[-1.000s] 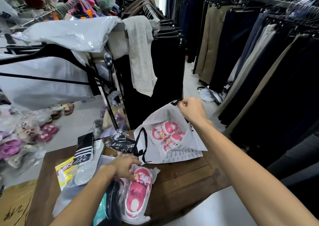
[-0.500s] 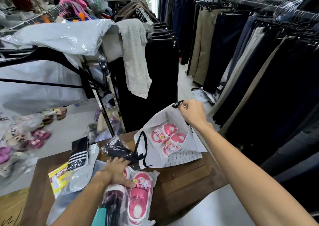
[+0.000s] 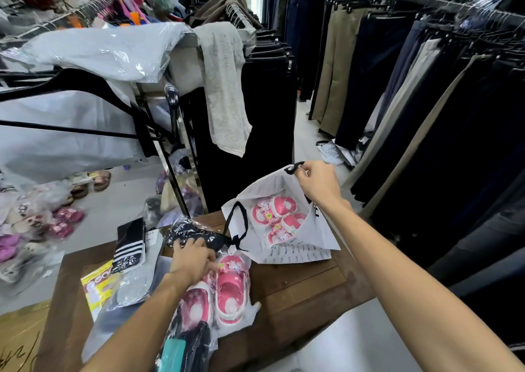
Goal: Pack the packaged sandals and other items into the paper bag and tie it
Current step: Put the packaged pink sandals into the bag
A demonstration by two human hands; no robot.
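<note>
Left hand (image 3: 193, 258) is lying fingers-curled on one clear-wrapped pair of pink sandals (image 3: 224, 292) at six o'clock on the dark wooden table (image 3: 301, 292). Lying beside it at nine o'clock are one black striped sock pack (image 3: 129, 246) and one yellow packet (image 3: 98, 283). Right hand (image 3: 318, 184) is pinching the rim of the white paper bag (image 3: 284, 224) at one o'clock, holding it wide; one more pink pair is sitting inside. Trouser racks (image 3: 412, 87) are hanging at two o'clock.
</note>
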